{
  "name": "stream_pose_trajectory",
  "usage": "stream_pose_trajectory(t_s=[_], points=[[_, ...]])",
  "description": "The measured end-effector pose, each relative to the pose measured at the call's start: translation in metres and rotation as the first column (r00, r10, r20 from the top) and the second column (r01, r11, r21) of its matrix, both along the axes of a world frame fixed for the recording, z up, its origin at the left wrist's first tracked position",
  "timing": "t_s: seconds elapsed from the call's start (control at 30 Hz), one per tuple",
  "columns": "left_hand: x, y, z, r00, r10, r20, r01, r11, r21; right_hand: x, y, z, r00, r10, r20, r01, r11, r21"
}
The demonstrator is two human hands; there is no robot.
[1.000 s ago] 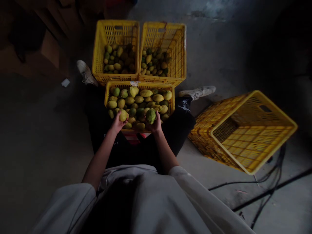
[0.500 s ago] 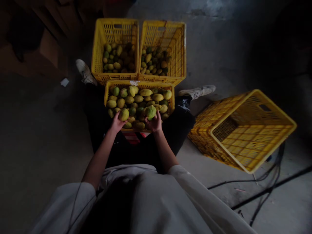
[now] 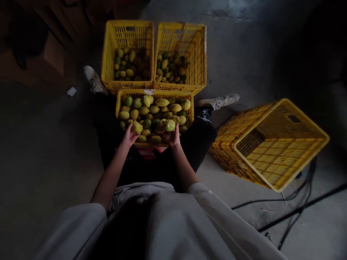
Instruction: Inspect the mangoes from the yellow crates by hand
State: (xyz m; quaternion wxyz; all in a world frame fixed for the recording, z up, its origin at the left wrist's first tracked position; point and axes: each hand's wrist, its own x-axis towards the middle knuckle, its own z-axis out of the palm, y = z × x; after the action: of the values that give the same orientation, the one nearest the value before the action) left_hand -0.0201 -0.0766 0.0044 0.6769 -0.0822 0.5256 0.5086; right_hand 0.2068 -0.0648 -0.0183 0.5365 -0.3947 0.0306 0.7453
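My left hand (image 3: 130, 136) is closed round a yellow-green lemon (image 3: 137, 127), held over the near left part of the full crate. My right hand (image 3: 171, 136) grips another lemon (image 3: 169, 125), greener and rough-skinned, over the crate's near right part. Both hands are raised just above the fruit, apart from each other. The yellow plastic crate (image 3: 118, 104) between my legs is filled with lemons (image 3: 154, 109), some yellow, some green. Part of its near side is hidden by my hands.
Beyond it stand two deeper yellow crates, a left one (image 3: 104, 54) and a right one (image 3: 204, 54), each with lemons at the bottom. An open yellow crate (image 3: 235, 144) is tilted at my right, near black cables (image 3: 291, 213). Cardboard boxes (image 3: 52, 59) are at the far left.
Both lemons have been turned in my fingers: the left one now lies more sideways, and the right one shows a paler side. My hands have barely shifted.
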Motion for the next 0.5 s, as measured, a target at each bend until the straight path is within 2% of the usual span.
stream_pose_trajectory(t_s=[0.27,0.37,0.5], points=[[-0.001,0.000,-0.002,0.998,-0.017,0.055,0.021,0.997,-0.079,0.004,0.001,0.005,0.995,0.002,-0.104,-0.011,0.996,-0.084],[0.001,0.001,0.002,0.999,-0.003,0.047,0.008,0.993,-0.114,0.005,-0.001,0.002,0.995,0.030,-0.093,-0.034,0.999,-0.035],[0.001,0.002,0.007,0.998,-0.012,0.069,0.019,0.996,-0.088,0.005,-0.002,-0.010,0.993,0.106,-0.049,-0.106,0.994,0.004]])
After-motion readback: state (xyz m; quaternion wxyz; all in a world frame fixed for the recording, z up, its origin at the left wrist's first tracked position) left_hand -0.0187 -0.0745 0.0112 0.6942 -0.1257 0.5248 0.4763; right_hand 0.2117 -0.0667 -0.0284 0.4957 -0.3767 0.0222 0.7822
